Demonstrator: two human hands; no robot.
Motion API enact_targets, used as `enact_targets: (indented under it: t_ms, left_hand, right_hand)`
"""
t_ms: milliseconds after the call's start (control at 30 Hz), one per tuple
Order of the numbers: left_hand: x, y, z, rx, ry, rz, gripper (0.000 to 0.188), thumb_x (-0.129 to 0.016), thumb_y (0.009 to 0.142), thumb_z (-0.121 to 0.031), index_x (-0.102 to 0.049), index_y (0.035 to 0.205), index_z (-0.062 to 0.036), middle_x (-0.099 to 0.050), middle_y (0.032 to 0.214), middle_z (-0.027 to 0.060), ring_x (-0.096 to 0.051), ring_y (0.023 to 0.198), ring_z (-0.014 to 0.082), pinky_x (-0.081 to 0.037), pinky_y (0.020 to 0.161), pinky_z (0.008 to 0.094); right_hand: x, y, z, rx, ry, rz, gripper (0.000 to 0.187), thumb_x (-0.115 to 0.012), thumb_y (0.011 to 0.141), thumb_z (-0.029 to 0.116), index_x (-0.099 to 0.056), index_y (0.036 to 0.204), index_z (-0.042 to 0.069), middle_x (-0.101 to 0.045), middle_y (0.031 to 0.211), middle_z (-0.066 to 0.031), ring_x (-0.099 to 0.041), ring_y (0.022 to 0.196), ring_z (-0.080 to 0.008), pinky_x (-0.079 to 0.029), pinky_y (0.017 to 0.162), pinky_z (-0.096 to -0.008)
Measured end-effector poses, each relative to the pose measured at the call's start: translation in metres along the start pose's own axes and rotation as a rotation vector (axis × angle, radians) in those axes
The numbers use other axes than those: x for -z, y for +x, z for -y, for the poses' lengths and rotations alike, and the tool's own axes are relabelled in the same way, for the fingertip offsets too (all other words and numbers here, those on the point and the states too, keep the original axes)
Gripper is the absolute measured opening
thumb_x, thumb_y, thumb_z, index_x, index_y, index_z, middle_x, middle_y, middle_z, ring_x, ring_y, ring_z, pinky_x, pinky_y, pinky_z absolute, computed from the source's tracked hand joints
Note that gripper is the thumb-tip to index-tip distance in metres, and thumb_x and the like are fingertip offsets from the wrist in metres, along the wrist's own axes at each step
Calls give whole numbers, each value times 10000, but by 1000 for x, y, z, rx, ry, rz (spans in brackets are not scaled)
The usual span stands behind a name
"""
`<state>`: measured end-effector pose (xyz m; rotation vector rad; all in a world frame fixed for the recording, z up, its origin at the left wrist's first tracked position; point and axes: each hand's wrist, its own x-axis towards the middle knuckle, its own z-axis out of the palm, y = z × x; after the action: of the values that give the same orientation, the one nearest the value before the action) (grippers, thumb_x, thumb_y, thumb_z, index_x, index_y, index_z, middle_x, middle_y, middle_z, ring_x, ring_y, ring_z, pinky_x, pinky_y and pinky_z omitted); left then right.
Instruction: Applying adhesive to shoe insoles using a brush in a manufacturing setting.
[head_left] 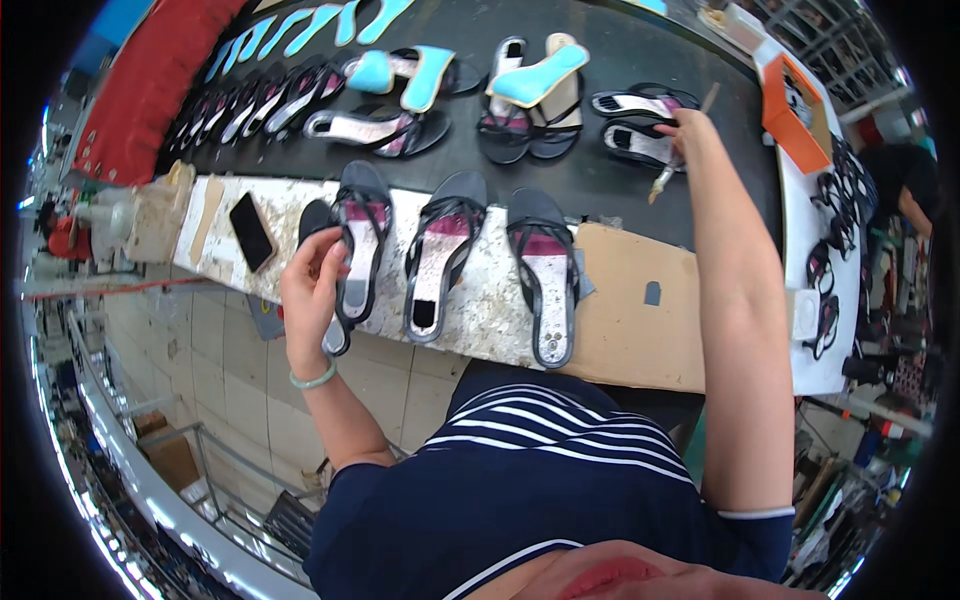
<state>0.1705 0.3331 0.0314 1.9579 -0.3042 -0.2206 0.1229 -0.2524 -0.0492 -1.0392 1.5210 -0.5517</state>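
Observation:
At the left end of the row of black strappy sandals, my left hand [313, 278] has its fingers closed on the sandal [339, 336] that it largely covers. Beside that one lie three more sandals: one [364, 240] close by, a middle one [436, 262] and a right one [548, 280], toes pointing away from me. Their footbeds are pale with a dark purple band. Stretched far forward, my right hand [688, 132] grips a thin brush [660, 184], bristles down. It is over a pair of black sandals [632, 143] on the dark table.
More sandals [270, 105] and turquoise insoles [540, 76] lie across the black table [600, 205]. A phone [253, 232] rests on the stained white board [385, 322], with cardboard [645, 305] to the right. An orange box [795, 115] stands at far right. Another person's arm [912, 208] shows beyond.

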Motion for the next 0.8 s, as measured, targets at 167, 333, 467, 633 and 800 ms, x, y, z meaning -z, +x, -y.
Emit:
enact_targets:
  t_ms: [167,333,467,633,800]
  left_hand:
    - [35,1,12,-50,0,-134,251,-594,970,-121,-633,1165,32,-674,868,43,-606,730,76,-483,661,217]
    - [77,-6,38,-25,26,-290,286,-577,988,-149,-603,1211,29,-680,892,61,-617,729,80,-485,649,211]
    - [98,-7,81,134,44,-372,300,-603,968,-175,-600,1200,16,-654,926,55,-598,714,75,-487,620,203]
    - [66,-14,103,125,110,-245,253,-685,898,-189,-680,1029,28,-647,822,44,-559,675,83,-451,604,232]
    - [16,18,78,37,428,-180,483,-775,792,-383,-691,940,69,-641,686,142,-625,630,239,-472,610,361]
  right_hand:
    - [-4,-13,5,-208,-15,31,240,-586,954,217,-624,1074,12,-697,906,-155,-695,616,-250,-569,539,-344]
    - [2,-45,6,-345,96,262,244,-555,969,239,-533,1145,71,-716,1004,-228,-642,495,-173,-241,330,-228]
    - [18,-24,41,-180,-279,586,198,-532,957,203,-583,1010,19,-728,943,-197,-349,366,-27,-212,323,-203]
    - [23,-145,44,338,-660,837,235,-576,921,230,-639,988,14,-682,706,-100,-305,364,-28,-203,326,-211]
    - [39,-224,-15,578,-1138,915,270,-551,915,249,-693,902,20,-644,607,-36,-417,419,-59,-318,410,-249]
